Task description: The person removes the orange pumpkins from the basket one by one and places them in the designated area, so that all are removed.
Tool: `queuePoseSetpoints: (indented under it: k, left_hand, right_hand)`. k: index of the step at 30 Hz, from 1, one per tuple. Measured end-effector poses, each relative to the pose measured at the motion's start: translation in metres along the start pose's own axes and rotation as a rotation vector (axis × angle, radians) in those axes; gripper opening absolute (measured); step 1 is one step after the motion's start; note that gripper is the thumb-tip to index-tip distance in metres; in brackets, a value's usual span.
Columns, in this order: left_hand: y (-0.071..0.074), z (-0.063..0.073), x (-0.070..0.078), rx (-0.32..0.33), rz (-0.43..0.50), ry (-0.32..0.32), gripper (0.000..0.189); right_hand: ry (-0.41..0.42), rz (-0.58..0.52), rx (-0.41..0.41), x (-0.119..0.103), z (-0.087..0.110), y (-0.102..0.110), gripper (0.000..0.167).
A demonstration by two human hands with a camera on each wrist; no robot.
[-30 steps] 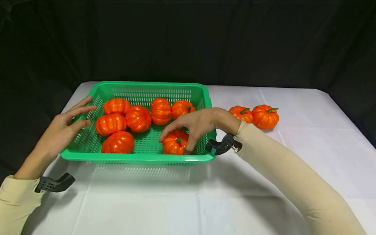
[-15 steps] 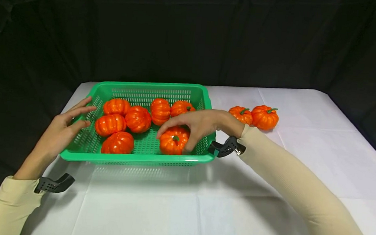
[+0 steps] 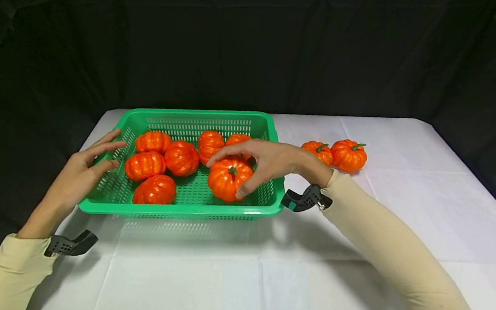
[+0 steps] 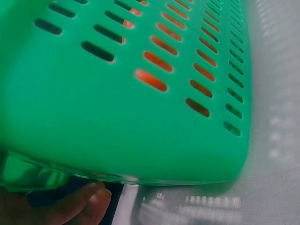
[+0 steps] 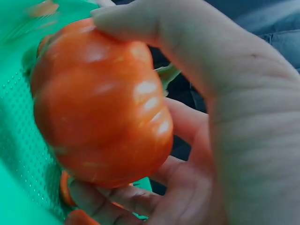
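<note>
A small orange pumpkin (image 3: 227,179) with a green stem is in my right hand (image 3: 269,164), which grips it between thumb and fingers over the right part of the green basket (image 3: 181,209). In the right wrist view the pumpkin (image 5: 101,108) fills the grasp, thumb on one side and fingers curled round the other. My left hand (image 3: 80,175) is at the basket's left rim, fingers extended and loosely bent over it. The left wrist view shows the slotted basket wall (image 4: 117,131) close up, with fingertips (image 4: 96,201) at its lower edge.
Several more pumpkins (image 3: 181,158) lie in the basket, mostly on its left and far side. Two pumpkins, one of them the larger (image 3: 348,156), sit together on the white-covered table (image 3: 175,276) to the right. A black curtain (image 3: 240,46) hangs behind.
My right hand has lifted the gripped pumpkin from the basket's right near corner, moving it slightly up and left in view. The left hand has stayed at the rim.
</note>
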State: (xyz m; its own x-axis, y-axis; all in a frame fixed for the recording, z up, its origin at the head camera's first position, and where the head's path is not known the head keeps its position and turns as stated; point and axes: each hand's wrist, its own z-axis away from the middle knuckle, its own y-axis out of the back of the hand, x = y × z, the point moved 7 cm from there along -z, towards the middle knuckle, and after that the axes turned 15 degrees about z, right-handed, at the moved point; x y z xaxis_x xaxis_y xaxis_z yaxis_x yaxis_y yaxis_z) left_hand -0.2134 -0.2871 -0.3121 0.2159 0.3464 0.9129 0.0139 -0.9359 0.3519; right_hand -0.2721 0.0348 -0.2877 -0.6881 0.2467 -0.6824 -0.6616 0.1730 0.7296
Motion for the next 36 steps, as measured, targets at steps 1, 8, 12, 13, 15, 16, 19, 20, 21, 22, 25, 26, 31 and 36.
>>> queuePoseSetpoints:
  k: [1,8,12,13,15,16,19,20,21,22,25,26,31,36]
  left_hand:
    - [0.0,0.0,0.0,0.0,0.0,-0.001,0.045]
    - [0.0,0.0,0.001,-0.004,-0.012,-0.006,0.045]
    - [0.0,0.0,0.001,-0.006,-0.009,-0.007,0.045]
    - [0.0,0.0,0.001,-0.006,-0.007,-0.007,0.045]
    - [0.0,0.0,0.0,-0.007,-0.006,-0.004,0.045]
    - [0.0,0.001,0.0,-0.006,-0.006,-0.004,0.045]
    - [0.0,0.001,0.0,-0.005,-0.006,-0.003,0.045]
    - [0.0,0.001,0.0,-0.006,-0.006,-0.002,0.045]
    - [0.0,0.0,0.0,-0.006,-0.005,-0.002,0.046]
    - [0.0,0.0,0.001,-0.006,-0.003,-0.003,0.046]
    - [-0.001,-0.001,0.0,-0.007,-0.001,-0.005,0.046]
    - [-0.001,0.0,0.0,-0.006,-0.003,-0.005,0.046]
    - [0.0,0.001,0.0,-0.001,-0.011,-0.003,0.046]
    - [0.0,0.0,0.0,-0.003,-0.016,-0.007,0.045]
  right_hand:
    - [-0.004,-0.005,0.012,-0.001,0.001,0.001,0.071]
    - [-0.018,0.039,0.081,-0.003,0.015,0.007,0.071]
    - [-0.027,0.078,0.098,-0.003,0.02,0.008,0.069]
    - [-0.027,0.079,0.103,-0.004,0.022,0.008,0.069]
    - [-0.028,0.068,0.111,-0.005,0.024,0.009,0.067]
    - [-0.032,0.065,0.116,-0.006,0.026,0.01,0.067]
    - [-0.04,0.045,0.137,-0.008,0.032,0.014,0.067]
    - [-0.047,0.045,0.147,-0.008,0.034,0.016,0.067]
    - [-0.056,0.037,0.157,-0.008,0.037,0.018,0.067]
    - [-0.06,0.027,0.165,-0.009,0.039,0.019,0.066]
    - [-0.078,0.012,0.19,-0.009,0.047,0.023,0.065]
    - [-0.085,0.022,0.2,-0.01,0.05,0.024,0.065]
    - [-0.13,0.094,0.238,-0.012,0.063,0.03,0.064]
    - [-0.213,0.044,0.264,-0.007,0.082,0.035,0.063]
